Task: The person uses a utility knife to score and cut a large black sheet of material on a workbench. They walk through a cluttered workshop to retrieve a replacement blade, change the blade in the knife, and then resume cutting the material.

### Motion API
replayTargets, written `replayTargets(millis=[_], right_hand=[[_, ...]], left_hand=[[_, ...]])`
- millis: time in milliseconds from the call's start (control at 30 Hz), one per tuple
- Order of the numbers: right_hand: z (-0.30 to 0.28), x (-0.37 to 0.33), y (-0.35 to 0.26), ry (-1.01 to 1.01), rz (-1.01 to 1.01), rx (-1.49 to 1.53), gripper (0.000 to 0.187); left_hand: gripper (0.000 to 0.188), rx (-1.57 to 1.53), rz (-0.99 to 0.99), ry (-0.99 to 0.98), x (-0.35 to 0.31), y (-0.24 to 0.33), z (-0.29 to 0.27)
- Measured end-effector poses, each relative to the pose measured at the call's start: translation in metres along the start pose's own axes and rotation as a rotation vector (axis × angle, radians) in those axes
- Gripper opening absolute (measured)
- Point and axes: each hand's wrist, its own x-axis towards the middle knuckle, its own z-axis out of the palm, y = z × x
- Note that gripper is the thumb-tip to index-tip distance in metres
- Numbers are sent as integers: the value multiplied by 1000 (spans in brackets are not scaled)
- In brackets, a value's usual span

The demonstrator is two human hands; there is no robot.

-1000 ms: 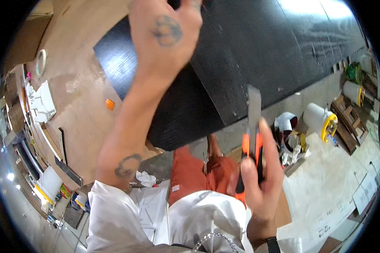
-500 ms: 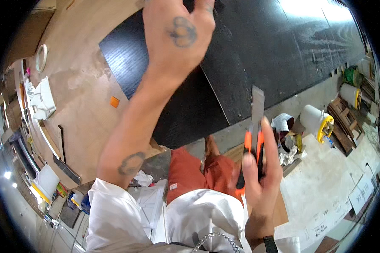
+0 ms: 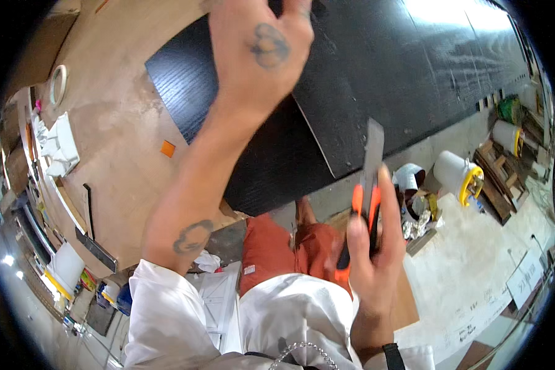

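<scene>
My right hand (image 3: 376,246) is closed round the black-and-orange handle of a utility knife (image 3: 372,154). The long metal blade points away from me, with its slanted tip in front of the large black panel (image 3: 388,80). My left arm reaches far forward, and my left hand (image 3: 259,49) is over the black panels at the top edge of view. Most of its fingers are cut off by the frame, so what they touch is hidden. A smaller black wood-grain piece (image 3: 271,163) lies against the large panel, with a pale straight edge between them.
A tan board surface (image 3: 123,123) spreads to the left, bearing a small orange square (image 3: 168,148) and a roll of tape (image 3: 58,85). White buckets with yellow rims (image 3: 459,172) and wooden frames (image 3: 499,182) stand on the floor at right. A white panel (image 3: 219,308) is beside me.
The utility knife in my right hand has moved slightly to the left and away from me. My left hand has stayed almost in place.
</scene>
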Motion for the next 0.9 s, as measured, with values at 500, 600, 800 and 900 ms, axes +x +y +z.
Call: replayTargets(millis=[500,600,800,900], right_hand=[[11,3,-3,14,6,51,60],[12,-2,-5,33,-6,-24,61],[12,-2,2,34,-59,-59,62],[12,-2,1,24,-80,-103,62]], left_hand=[[11,25,-31,-10,3,4,-3],[11,76,-4,3,4,1,-2],[11,13,-80,-23,6,5,-5],[11,32,-58,-12,3,4,-2]])
